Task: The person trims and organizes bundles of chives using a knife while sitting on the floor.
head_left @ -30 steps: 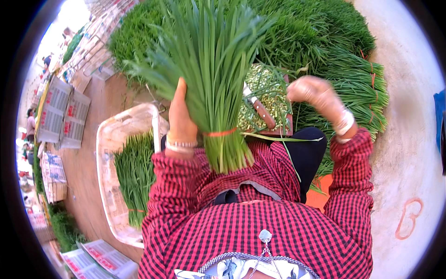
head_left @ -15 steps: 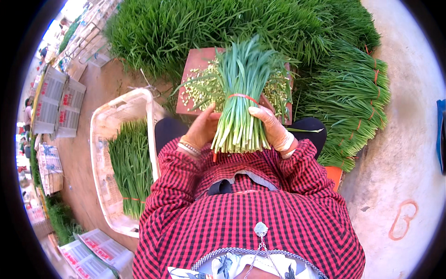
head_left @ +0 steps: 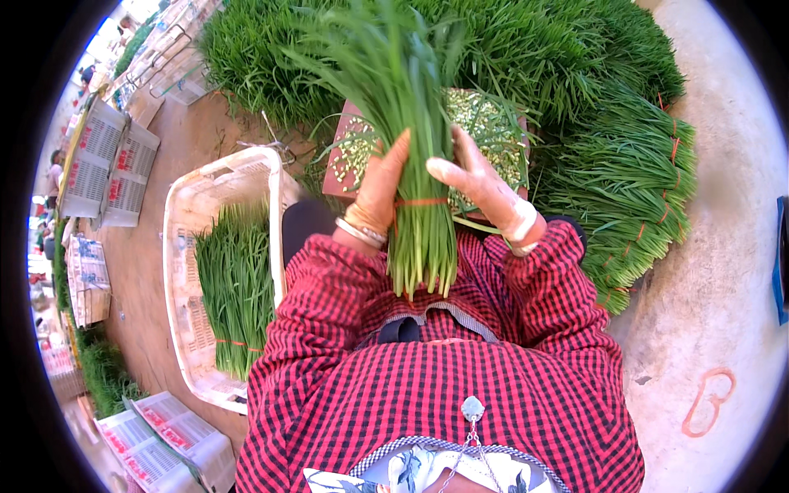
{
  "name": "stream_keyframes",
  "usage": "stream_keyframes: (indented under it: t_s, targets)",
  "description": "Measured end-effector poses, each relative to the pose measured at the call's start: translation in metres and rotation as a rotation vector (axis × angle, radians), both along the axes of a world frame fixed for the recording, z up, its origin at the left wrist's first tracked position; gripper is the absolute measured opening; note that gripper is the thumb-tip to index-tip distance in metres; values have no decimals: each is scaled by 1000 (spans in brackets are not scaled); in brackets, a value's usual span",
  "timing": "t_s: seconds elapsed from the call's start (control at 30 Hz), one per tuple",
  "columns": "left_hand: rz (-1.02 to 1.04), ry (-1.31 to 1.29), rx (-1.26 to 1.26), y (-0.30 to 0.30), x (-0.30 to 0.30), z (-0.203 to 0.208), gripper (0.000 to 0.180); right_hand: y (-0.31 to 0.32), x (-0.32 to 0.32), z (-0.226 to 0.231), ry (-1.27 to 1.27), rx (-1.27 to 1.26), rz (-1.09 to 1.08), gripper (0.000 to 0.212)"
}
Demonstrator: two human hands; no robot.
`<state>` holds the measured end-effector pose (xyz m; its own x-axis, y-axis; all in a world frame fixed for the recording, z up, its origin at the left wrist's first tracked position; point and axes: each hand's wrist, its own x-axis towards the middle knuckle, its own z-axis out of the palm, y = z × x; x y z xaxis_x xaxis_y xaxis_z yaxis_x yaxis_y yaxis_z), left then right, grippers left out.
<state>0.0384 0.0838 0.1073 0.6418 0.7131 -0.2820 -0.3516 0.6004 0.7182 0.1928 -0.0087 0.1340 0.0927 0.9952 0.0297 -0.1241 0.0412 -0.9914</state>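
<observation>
A thick bundle of garlic chives point(head_left: 422, 246) stands between my hands, its pale cut ends toward me and its green leaves, blurred, fanning away. An orange-red band point(head_left: 421, 202) circles it near the lower stems. My left hand point(head_left: 380, 185) holds the bundle's left side just above the band, part of its fingers hidden behind the leaves. On the other side my right hand point(head_left: 489, 187) is open, thumb and fingers apart, with the thumb tip close to the leaves. Beyond lies a reddish board point(head_left: 348, 113) strewn with pale chopped stem trimmings point(head_left: 481, 115).
A white plastic crate point(head_left: 169, 271) at my left contains banded chives point(head_left: 234, 283). Loose chives point(head_left: 567, 49) are heaped at the far side. Banded bundles point(head_left: 637, 189) are stacked at right, beside pale concrete point(head_left: 707, 271). More crates point(head_left: 86, 177) stand at far left.
The bundle has turned more upright and come nearer me, its leaves swinging. My hands have shifted up past the band, and the right one has spread its fingers.
</observation>
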Motion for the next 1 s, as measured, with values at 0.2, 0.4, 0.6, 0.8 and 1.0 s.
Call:
stream_keyframes:
  t_s: [0.2, 0.4, 0.6, 0.8, 1.0]
  targets:
    - [39, -89, 15, -14, 12, -2, 43, 49, 18, 13, 278, 84, -406, 42]
    - [135, -153, -122, -12, 8, 3, 41, 12, 49, -6, 283, 150, -566, 37]
    - [126, -125, -29, -24, 6, 25, 38, -5, 56, -7, 41, 214, -574, 36]
    - [139, -94, 71, -28, 5, 32, 42, -2, 62, 0, 123, 222, -478, 44]
    - [-21, -350, -174, -4, 4, 57, 49, -21, 49, 1, 218, 62, -203, 90]
